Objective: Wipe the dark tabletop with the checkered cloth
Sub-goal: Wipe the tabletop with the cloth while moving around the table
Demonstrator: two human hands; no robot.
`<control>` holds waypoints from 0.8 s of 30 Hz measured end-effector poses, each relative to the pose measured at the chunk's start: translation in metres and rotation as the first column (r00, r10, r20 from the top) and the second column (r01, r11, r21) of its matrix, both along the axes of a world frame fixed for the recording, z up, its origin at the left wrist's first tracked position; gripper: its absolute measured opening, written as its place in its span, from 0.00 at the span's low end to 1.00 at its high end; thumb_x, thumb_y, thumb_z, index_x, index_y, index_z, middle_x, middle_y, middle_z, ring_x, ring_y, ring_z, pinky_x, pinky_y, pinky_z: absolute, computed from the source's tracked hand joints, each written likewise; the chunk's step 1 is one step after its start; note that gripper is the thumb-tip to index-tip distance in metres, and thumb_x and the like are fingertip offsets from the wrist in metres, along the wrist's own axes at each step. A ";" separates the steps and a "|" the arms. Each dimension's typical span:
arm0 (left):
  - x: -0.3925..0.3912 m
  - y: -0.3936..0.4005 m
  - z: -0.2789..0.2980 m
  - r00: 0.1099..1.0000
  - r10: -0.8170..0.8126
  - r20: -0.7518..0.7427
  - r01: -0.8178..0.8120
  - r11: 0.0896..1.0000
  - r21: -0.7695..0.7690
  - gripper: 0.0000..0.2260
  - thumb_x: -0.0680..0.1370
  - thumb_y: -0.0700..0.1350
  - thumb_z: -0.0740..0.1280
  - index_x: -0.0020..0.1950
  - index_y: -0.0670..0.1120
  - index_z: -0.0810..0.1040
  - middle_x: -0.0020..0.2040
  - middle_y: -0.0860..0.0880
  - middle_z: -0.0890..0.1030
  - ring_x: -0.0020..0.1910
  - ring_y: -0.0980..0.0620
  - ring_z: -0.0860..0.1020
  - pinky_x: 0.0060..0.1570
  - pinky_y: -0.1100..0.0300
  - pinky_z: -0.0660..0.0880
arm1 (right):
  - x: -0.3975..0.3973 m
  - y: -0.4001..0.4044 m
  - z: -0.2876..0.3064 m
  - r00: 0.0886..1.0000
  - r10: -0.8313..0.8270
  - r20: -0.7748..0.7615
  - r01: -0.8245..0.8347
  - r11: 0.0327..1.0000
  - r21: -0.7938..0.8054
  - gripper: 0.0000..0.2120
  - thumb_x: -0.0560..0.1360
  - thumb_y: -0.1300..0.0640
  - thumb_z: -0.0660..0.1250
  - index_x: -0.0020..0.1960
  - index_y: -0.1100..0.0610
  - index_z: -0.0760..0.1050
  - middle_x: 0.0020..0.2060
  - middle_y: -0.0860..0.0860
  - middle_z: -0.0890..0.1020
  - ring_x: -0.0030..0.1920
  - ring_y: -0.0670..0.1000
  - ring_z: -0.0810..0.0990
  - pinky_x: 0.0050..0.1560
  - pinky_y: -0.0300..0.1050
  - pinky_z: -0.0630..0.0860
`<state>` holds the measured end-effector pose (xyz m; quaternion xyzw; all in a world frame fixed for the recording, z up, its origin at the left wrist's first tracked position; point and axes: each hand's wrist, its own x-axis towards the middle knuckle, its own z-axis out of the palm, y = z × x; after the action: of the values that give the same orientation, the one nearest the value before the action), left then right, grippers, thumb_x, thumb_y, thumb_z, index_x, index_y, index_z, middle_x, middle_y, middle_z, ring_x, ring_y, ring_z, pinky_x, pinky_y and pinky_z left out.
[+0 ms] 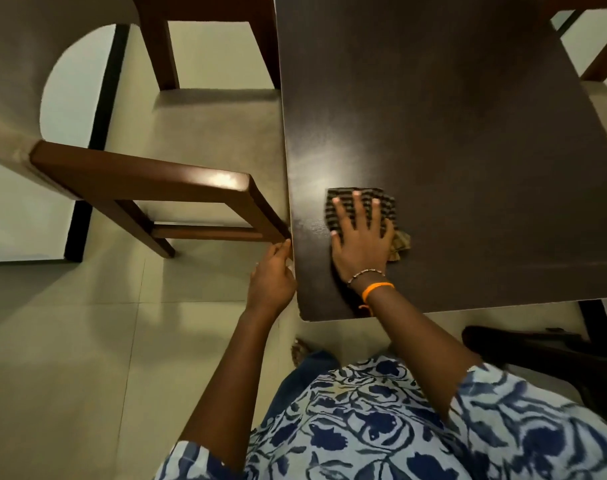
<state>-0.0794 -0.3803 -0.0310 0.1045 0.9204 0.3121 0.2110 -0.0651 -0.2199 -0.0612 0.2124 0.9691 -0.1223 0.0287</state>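
Two bare hands in view, head camera looking down. Right hand (361,242) lies flat, fingers spread, palm pressing the brown-and-black checkered cloth (364,209) onto the dark brown wooden tabletop (451,133). Cloth sits near the table's left edge, toward the near corner; a crumpled fold sticks out to the right of the hand. Orange band (376,289) and thin beaded bracelet (364,274) on that wrist.

Left hand (272,275) is at the table's left edge, fingers curled against it; whether they actually clamp the edge, cannot tell.

Surface: matte dark top with a bright light reflection just beyond the cloth, rounded near corner.

Room: pale beige tiled floor (70,358) with visible grout lines. Brown wooden chair (149,181) with a cream seat stands left of the table, its top rail almost touching the table edge by the left hand. Second brown wooden chair frame (163,39) further back. Another wooden leg (603,60) at top right. Dark table base (537,344) under the near edge. Person wears a blue-and-white floral print top (381,427).
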 end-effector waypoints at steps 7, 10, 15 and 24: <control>0.002 -0.026 -0.006 0.973 0.035 0.227 -0.064 0.991 0.120 0.18 0.78 0.38 0.63 0.68 0.44 0.71 0.67 0.45 0.73 0.61 0.48 0.75 0.58 0.57 0.71 | -0.056 -0.032 0.002 0.943 0.328 0.052 -0.330 0.943 0.036 0.28 0.77 0.46 0.55 0.75 0.43 0.52 0.77 0.50 0.54 0.76 0.58 0.52 0.69 0.63 0.55; 0.007 -0.027 -0.007 0.960 0.028 0.279 -0.079 0.982 0.173 0.18 0.77 0.39 0.64 0.67 0.44 0.72 0.66 0.46 0.74 0.59 0.49 0.76 0.56 0.59 0.72 | -0.073 -0.025 0.004 0.930 0.358 0.078 -0.362 0.931 0.040 0.27 0.77 0.47 0.54 0.75 0.43 0.53 0.77 0.50 0.54 0.76 0.57 0.51 0.69 0.63 0.55; 0.018 -0.024 -0.007 0.945 0.071 0.318 -0.145 0.965 0.217 0.20 0.76 0.38 0.67 0.68 0.44 0.71 0.64 0.46 0.76 0.55 0.49 0.77 0.53 0.59 0.73 | -0.062 -0.032 0.006 0.934 0.346 0.085 -0.350 0.936 0.033 0.28 0.77 0.48 0.54 0.75 0.43 0.52 0.77 0.49 0.52 0.76 0.57 0.50 0.70 0.63 0.54; 0.046 -0.024 -0.002 0.945 0.043 0.324 -0.112 0.974 0.198 0.34 0.71 0.38 0.72 0.74 0.48 0.62 0.64 0.46 0.74 0.54 0.50 0.76 0.49 0.61 0.73 | 0.029 -0.009 0.003 0.839 0.541 0.053 -0.544 0.837 0.065 0.27 0.78 0.46 0.54 0.75 0.43 0.52 0.77 0.49 0.54 0.76 0.57 0.51 0.70 0.57 0.54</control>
<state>-0.0337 -0.4043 -0.0334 0.0384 0.8389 0.4299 0.3315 -0.0357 -0.2293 -0.0577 -0.0677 0.9929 -0.0682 0.0699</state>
